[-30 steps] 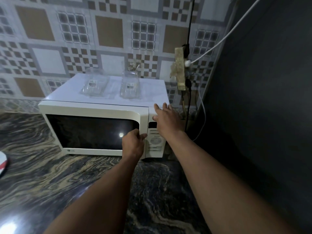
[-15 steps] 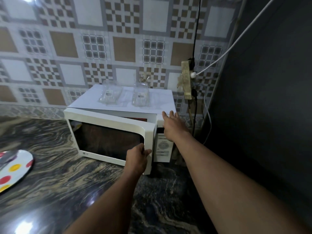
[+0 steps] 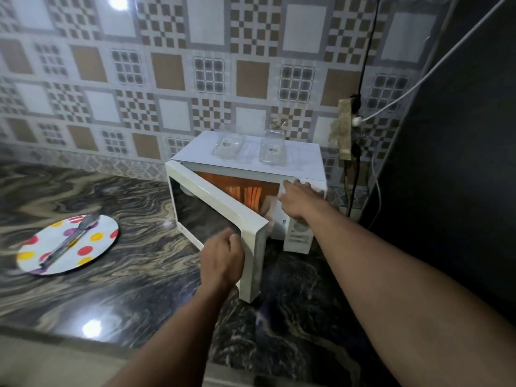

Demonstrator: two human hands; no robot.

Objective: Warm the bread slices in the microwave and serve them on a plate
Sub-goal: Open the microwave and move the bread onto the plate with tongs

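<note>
A white microwave (image 3: 296,160) stands on the dark marble counter by the tiled wall. Its door (image 3: 223,216) is swung about halfway out, hinged at the left, and the inside glows orange. My left hand (image 3: 222,261) grips the door's free right edge. With straight fingers, my right hand (image 3: 297,198) presses flat against the microwave's front top edge above the control panel (image 3: 298,237). A round polka-dot plate (image 3: 92,241) lies on the counter at the left with metal tongs (image 3: 69,241) across it. No bread is visible.
Two clear plastic containers (image 3: 229,145) (image 3: 273,150) sit on the microwave's top. A socket board (image 3: 344,129) with black and white cables hangs to the right. A dark wall (image 3: 452,135) closes the right side. The counter's front edge (image 3: 83,342) runs near me.
The door was closed, then pulled out by my left hand, and now stands about halfway open. My right hand stayed on the microwave's top front edge. The view shifted, bringing the plate in.
</note>
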